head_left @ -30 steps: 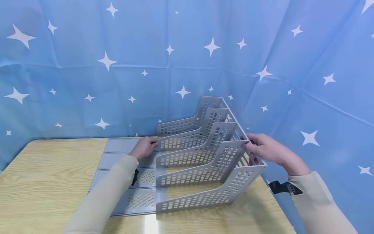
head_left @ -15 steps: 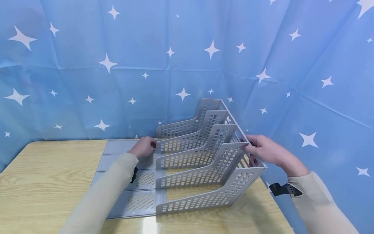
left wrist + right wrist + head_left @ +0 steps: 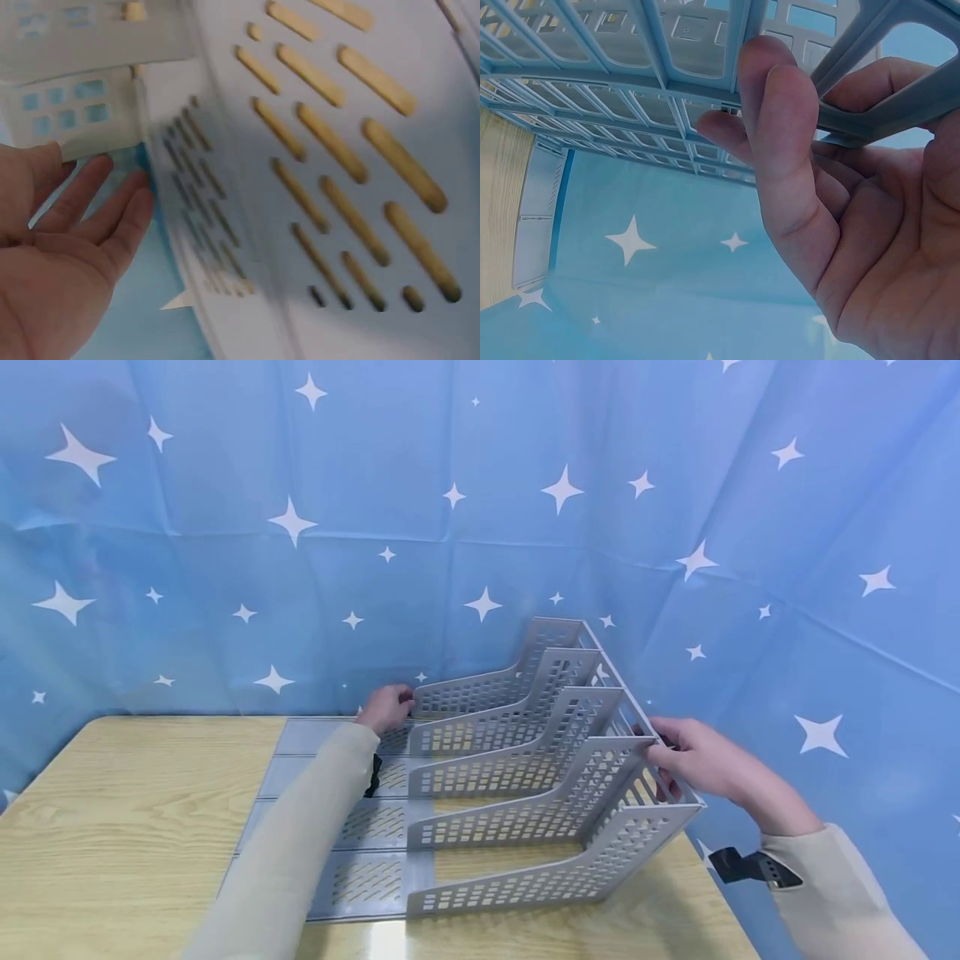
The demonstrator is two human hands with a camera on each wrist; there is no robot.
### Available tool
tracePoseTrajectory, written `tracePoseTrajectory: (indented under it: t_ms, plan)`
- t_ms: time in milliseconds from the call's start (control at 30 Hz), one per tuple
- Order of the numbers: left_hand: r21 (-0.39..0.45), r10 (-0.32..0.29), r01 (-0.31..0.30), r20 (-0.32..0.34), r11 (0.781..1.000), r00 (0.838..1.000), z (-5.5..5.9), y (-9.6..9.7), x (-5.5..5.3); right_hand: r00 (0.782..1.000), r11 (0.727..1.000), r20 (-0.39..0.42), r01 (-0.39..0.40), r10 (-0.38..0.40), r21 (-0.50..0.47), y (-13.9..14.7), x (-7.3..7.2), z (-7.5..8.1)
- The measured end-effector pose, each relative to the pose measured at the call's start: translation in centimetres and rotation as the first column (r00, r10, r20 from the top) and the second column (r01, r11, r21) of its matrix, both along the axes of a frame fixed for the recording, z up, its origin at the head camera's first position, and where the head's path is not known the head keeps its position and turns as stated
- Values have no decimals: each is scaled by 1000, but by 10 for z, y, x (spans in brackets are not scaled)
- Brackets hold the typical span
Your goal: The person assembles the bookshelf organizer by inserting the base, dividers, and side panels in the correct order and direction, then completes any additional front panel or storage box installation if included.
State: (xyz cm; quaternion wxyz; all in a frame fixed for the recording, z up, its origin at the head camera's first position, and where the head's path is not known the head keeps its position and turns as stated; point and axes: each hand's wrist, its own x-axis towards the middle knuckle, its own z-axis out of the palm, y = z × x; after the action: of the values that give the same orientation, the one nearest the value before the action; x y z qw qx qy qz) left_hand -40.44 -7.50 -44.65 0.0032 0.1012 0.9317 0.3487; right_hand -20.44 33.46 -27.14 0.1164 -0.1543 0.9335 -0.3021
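Note:
A grey plastic file rack (image 3: pixel 517 877) with several perforated upright dividers stands on the table. Its dividers overlap a flat grey slotted base panel (image 3: pixel 300 739) on the left. My left hand (image 3: pixel 388 708) pinches the front end of the farthest divider (image 3: pixel 468 692); in the left wrist view its thumb and fingers meet the divider's lower corner (image 3: pixel 97 112). My right hand (image 3: pixel 701 760) grips the top of the rack's barred back (image 3: pixel 626 693). In the right wrist view its fingers curl through the bars (image 3: pixel 742 45), with parts of them hidden behind the frame.
The wooden table (image 3: pixel 150 810) extends to the left of the panel and in front of the rack. A blue curtain (image 3: pixel 375 460) with white stars hangs close behind the table and along its right side.
My left hand has moved away from the second divider's front end to that of the farthest one. My right hand keeps its grip on the rack's back. The head view has shifted slightly.

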Motion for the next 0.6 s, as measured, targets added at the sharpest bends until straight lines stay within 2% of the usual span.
tracePoseTrajectory:
  t_ms: [233, 467, 600]
  plan:
    - [-6, 25, -26, -55, 1000, 998, -15, 2, -7, 1000, 1000, -12, -4, 4, -13, 0, 3, 0]
    - [6, 36, -35, -80, 999, 996, -22, 1, -10, 1000, 1000, -17, -14, 13, -15, 1, 2, -2]
    - [-19, 30, -32, -120, 999, 992, -23, 0, -12, 1000, 1000, -12, -2, 2, -18, 0, 1, -1]
